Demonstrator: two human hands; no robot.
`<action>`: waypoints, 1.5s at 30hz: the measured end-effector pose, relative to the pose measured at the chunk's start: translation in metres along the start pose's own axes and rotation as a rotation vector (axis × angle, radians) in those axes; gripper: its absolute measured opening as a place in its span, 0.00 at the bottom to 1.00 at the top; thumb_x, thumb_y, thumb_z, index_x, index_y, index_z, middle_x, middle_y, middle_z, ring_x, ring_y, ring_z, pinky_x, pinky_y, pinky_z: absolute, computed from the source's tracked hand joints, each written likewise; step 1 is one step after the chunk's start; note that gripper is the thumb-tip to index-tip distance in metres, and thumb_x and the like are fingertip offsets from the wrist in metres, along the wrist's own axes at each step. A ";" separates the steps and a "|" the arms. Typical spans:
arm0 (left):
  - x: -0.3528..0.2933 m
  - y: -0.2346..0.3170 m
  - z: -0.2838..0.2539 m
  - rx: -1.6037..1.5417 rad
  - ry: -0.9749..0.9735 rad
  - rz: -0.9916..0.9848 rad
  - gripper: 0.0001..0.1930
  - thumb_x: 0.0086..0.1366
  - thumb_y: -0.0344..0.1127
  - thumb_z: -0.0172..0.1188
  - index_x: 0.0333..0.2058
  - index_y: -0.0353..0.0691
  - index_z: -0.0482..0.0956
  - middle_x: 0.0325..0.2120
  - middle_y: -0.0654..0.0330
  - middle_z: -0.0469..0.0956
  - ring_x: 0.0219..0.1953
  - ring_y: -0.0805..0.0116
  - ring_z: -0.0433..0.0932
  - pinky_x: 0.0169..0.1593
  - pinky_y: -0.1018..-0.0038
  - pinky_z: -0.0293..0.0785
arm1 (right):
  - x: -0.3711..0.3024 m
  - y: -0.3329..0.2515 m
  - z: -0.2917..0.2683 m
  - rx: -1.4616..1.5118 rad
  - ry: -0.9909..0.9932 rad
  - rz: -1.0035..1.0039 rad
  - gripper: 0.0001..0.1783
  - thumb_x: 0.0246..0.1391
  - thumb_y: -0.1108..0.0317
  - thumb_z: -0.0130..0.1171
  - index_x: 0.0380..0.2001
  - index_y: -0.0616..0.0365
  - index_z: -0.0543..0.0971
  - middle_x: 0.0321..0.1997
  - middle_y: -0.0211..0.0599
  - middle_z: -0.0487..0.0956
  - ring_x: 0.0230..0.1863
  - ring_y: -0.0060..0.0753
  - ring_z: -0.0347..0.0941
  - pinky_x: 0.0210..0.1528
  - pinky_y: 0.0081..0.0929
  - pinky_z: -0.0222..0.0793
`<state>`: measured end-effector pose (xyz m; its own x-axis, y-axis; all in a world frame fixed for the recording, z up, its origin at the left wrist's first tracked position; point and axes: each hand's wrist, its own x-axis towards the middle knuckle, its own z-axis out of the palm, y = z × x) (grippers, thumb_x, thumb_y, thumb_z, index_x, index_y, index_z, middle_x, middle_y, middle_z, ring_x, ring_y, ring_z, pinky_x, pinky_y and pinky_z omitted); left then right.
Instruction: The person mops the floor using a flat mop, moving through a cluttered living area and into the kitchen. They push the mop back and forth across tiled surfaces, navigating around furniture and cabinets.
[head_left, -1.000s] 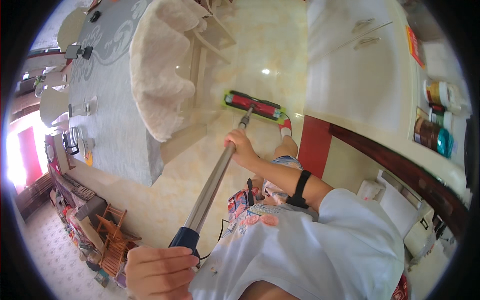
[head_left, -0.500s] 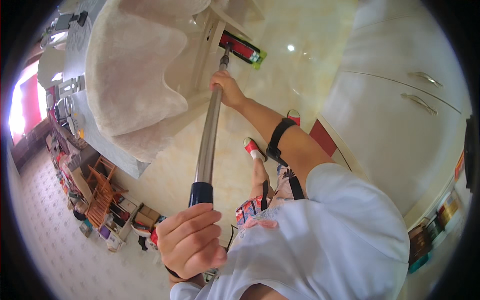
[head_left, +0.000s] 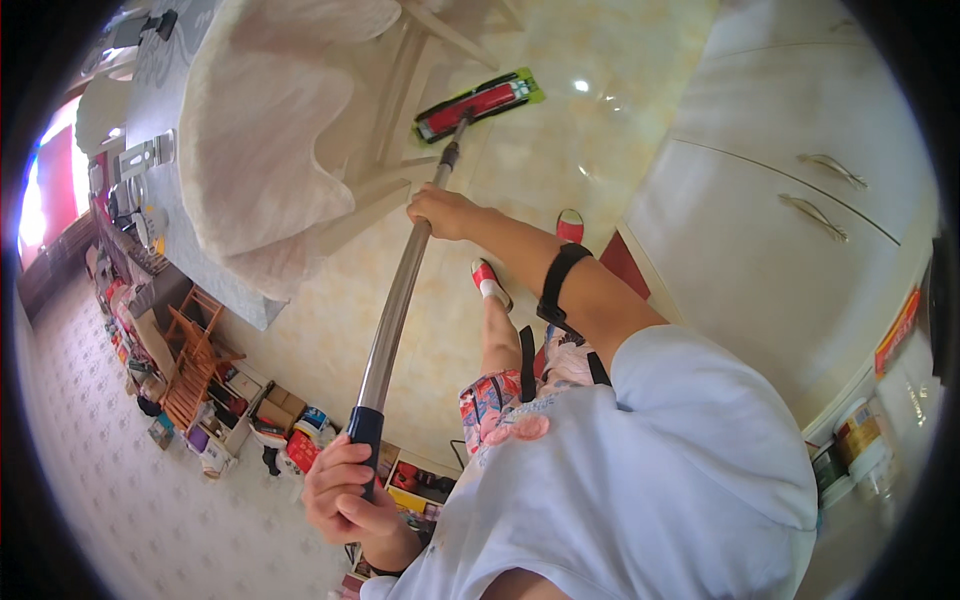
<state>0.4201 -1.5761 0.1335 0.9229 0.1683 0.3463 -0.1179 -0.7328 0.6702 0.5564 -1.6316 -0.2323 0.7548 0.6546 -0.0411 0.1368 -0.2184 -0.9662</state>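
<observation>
The left hand [head_left: 345,490] is closed around the dark blue grip [head_left: 366,430] at the near end of a mop [head_left: 396,310]. The right hand [head_left: 440,212] is closed around the metal pole, higher up, not far from the mop head [head_left: 488,101]. This head, red in the middle and green at the edge, lies flat on the shiny floor [head_left: 570,140], just beside the legs of a chair with a pale fluffy cover [head_left: 255,130]. White cupboards [head_left: 740,260] stand to the right of the mop.
</observation>
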 end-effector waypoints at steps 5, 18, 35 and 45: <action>0.000 0.025 -0.012 -0.112 -0.088 -0.026 0.11 0.62 0.32 0.46 0.21 0.35 0.64 0.15 0.56 0.70 0.21 0.59 0.77 0.35 0.56 0.78 | -0.055 -0.012 -0.015 -0.045 -0.026 0.029 0.08 0.38 0.79 0.56 0.23 0.53 0.74 0.31 0.34 0.73 0.45 0.41 0.65 0.44 0.35 0.66; 0.015 0.050 -0.022 -0.321 -0.113 0.003 0.08 0.56 0.20 0.46 0.18 0.32 0.65 0.15 0.53 0.73 0.19 0.60 0.78 0.30 0.61 0.79 | -0.148 -0.045 -0.011 -0.073 0.021 0.145 0.08 0.33 0.82 0.55 0.20 0.57 0.75 0.28 0.43 0.75 0.39 0.50 0.67 0.43 0.40 0.64; 0.098 0.098 0.054 -0.494 -0.689 0.722 0.05 0.45 0.23 0.55 0.19 0.35 0.67 0.18 0.58 0.73 0.23 0.59 0.78 0.30 0.66 0.80 | -0.106 -0.038 -0.140 0.010 0.850 -0.049 0.08 0.40 0.84 0.50 0.21 0.56 0.69 0.24 0.35 0.68 0.32 0.40 0.65 0.39 0.30 0.61; 0.137 0.067 0.149 -0.441 -0.584 0.647 0.08 0.38 0.22 0.59 0.16 0.38 0.68 0.17 0.59 0.70 0.21 0.62 0.74 0.31 0.68 0.78 | -0.008 0.053 -0.184 0.018 0.627 -0.152 0.05 0.45 0.77 0.49 0.19 0.56 0.70 0.22 0.32 0.68 0.30 0.36 0.64 0.38 0.26 0.60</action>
<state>0.5931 -1.7004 0.1277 0.6538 -0.6200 0.4338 -0.6828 -0.2363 0.6913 0.6756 -1.7822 -0.2367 0.9603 0.1285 0.2476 0.2648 -0.1412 -0.9539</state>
